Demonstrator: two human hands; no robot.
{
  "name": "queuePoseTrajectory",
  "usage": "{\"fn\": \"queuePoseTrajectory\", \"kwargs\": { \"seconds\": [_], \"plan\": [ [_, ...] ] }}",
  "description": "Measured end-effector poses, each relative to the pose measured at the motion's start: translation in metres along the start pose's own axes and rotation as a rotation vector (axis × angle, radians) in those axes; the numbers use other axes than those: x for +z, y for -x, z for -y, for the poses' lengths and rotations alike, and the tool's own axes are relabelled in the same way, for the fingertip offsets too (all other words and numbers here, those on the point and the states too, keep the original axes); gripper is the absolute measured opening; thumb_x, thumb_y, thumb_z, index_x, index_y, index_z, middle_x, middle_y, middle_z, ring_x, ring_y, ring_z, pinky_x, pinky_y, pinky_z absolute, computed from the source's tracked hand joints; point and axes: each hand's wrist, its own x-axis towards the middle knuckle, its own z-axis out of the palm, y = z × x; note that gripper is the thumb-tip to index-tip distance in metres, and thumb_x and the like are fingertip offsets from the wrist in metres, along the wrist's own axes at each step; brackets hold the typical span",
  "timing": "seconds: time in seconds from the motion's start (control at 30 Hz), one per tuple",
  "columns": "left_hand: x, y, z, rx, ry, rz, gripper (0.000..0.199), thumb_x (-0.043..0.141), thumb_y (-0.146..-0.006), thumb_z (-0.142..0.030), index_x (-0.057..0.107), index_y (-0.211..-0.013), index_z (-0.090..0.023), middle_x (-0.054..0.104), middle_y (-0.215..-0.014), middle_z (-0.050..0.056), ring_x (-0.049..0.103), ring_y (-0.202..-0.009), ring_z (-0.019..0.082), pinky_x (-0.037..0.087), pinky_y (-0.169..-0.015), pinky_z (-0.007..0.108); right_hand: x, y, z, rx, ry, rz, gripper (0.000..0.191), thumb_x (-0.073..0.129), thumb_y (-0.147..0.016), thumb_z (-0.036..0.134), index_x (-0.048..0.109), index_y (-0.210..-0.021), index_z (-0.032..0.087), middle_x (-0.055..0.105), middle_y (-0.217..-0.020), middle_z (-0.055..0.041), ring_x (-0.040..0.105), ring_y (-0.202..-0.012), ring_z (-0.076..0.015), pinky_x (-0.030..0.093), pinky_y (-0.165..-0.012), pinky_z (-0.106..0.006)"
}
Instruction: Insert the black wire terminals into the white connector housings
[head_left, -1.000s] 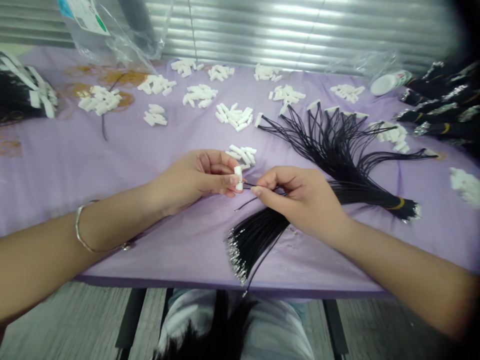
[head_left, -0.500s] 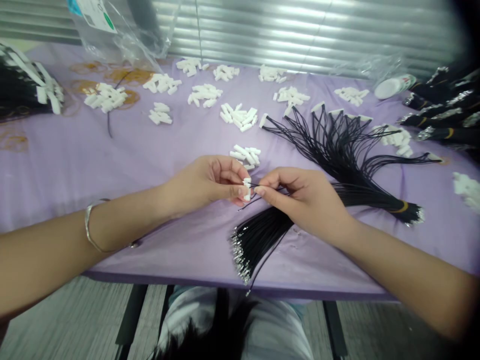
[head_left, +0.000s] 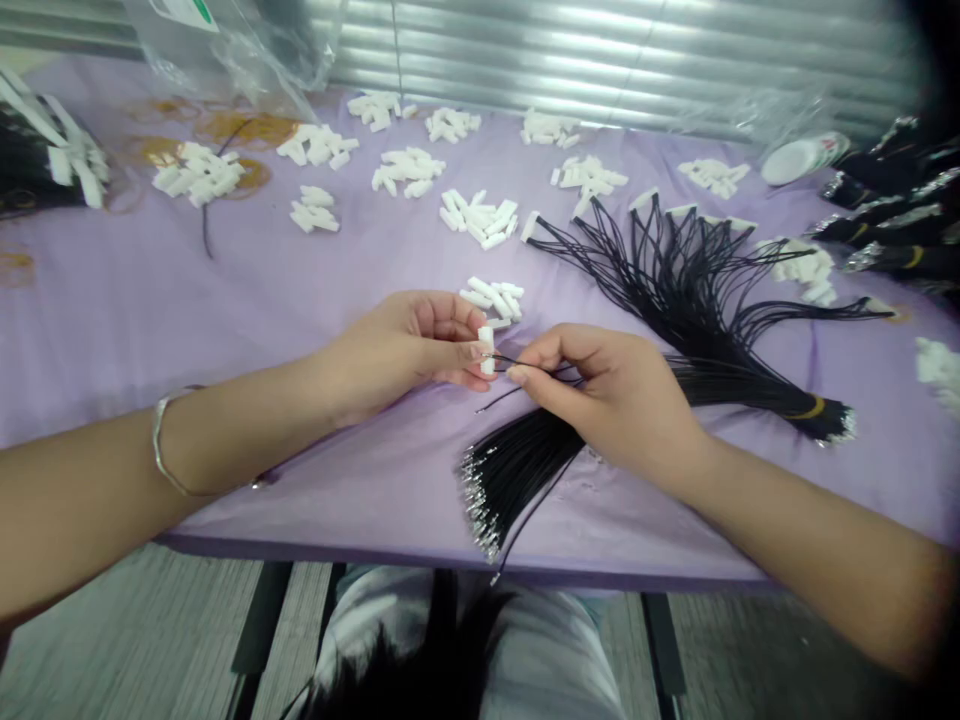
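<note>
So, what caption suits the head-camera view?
Left hand pinches a white connector; right hand holds a black wire at it.

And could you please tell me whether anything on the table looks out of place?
One black wire strays from the fanned bundle to the front edge of the table; at the back right, a white cup seems tipped over.

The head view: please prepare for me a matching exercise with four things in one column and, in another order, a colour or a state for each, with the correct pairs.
Column one:
1. Left hand
2. Bracelet
3. Right hand
4. Tablecloth

Column two:
A. pinching a thin black wire
B. purple
C. holding a small white piece
D. silver-coloured

Right pairs: 1-C; 2-D; 3-A; 4-B
</note>
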Motion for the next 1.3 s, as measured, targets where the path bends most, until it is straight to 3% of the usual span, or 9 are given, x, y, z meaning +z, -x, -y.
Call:
{"fn": "queuePoseTrajectory", "kwargs": {
  "seconds": [0.33,0.7,1.0,1.13,1.3],
  "plan": [
    [-0.001,-0.002,0.004,0.023,0.004,0.024,0.018,0.062,-0.068,0.001,0.054,-0.080,-0.009,0.065,-0.067,0.003,0.064,-0.061,0.011,0.054,-0.060,0.019,0.007,-0.001,0.002,0.034,-0.010,-0.022,0.015,0.059,-0.078,0.025,0.059,-0.068,0.015,0.057,-0.060,0.0016,0.045,-0.051,-0.0067,0.034,-0.047,-0.019],
    [0.002,0.000,0.003,0.016,-0.080,0.072,0.010,0.060,-0.075,-0.003,0.053,-0.077,-0.009,0.064,-0.067,0.001,0.063,-0.064,0.010,0.056,-0.069,0.024,0.009,-0.001,0.002,0.067,-0.026,-0.044,0.019,0.059,-0.078,0.026,0.056,-0.065,0.014,0.054,-0.057,0.0026,0.043,-0.049,-0.0053,0.033,-0.045,-0.018],
    [0.000,-0.001,0.002,0.020,-0.073,0.078,0.013,0.064,-0.073,-0.006,0.056,-0.083,-0.009,0.066,-0.075,0.003,0.064,-0.072,0.011,0.055,-0.073,0.026,0.003,-0.007,-0.003,0.060,-0.356,0.046,0.015,0.055,-0.084,0.027,0.061,-0.083,0.013,0.064,-0.080,-0.0026,0.057,-0.072,-0.0101,0.044,-0.068,-0.023],
    [-0.002,-0.001,0.000,0.029,-0.037,0.026,0.018,0.067,-0.069,-0.003,0.056,-0.082,-0.010,0.067,-0.075,0.003,0.064,-0.072,0.010,0.055,-0.072,0.023,-0.002,-0.009,-0.003,0.144,-0.279,0.048,0.018,0.053,-0.085,0.029,0.057,-0.075,0.014,0.054,-0.067,0.0015,0.046,-0.060,-0.0076,0.037,-0.057,-0.022],
    [-0.007,-0.002,-0.003,0.054,-0.047,-0.041,0.012,0.065,-0.074,-0.008,0.057,-0.082,-0.010,0.067,-0.077,0.003,0.066,-0.069,0.010,0.054,-0.072,0.021,-0.005,-0.012,-0.003,0.255,-0.197,-0.023,0.017,0.054,-0.083,0.028,0.055,-0.074,0.014,0.045,-0.059,0.0036,0.037,-0.051,-0.0065,0.031,-0.049,-0.022]
  ]
}}
